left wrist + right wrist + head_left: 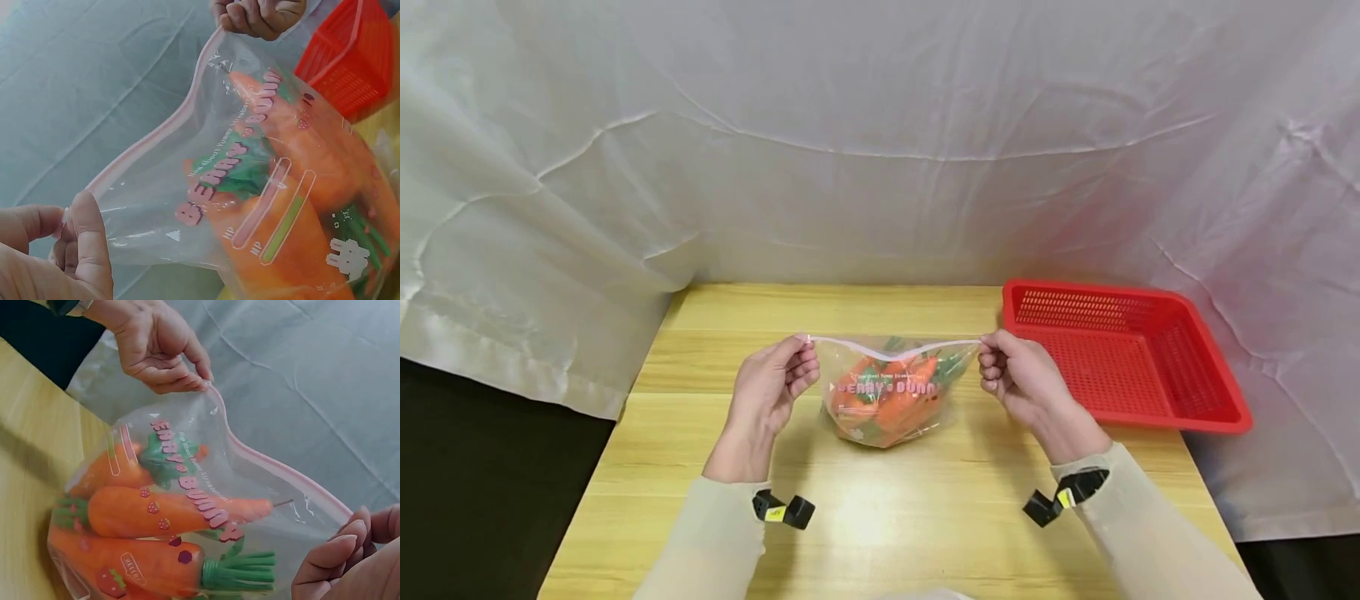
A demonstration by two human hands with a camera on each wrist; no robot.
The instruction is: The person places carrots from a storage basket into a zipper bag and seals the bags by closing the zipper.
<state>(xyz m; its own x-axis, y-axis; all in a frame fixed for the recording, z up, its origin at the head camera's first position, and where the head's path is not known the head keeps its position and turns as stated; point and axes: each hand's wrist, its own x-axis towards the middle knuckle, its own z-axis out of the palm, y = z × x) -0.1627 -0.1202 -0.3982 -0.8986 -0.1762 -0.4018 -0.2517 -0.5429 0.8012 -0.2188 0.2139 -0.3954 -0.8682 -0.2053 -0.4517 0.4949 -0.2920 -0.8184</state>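
A clear zip bag with pink "Berry Bunny" print hangs between my two hands over the table. Inside it lie several orange carrots with green tops, which look like toys. My left hand pinches one top corner of the bag between thumb and fingers. At the opposite top corner, my right hand pinches the bag the same way. The pink zip strip along the top edge sags in the middle between the hands. From these views I cannot tell whether the strip is sealed.
A red plastic basket with slotted walls stands at the right of the wooden table, with nothing visible in it. Pale cloth hangs behind the table and at both sides.
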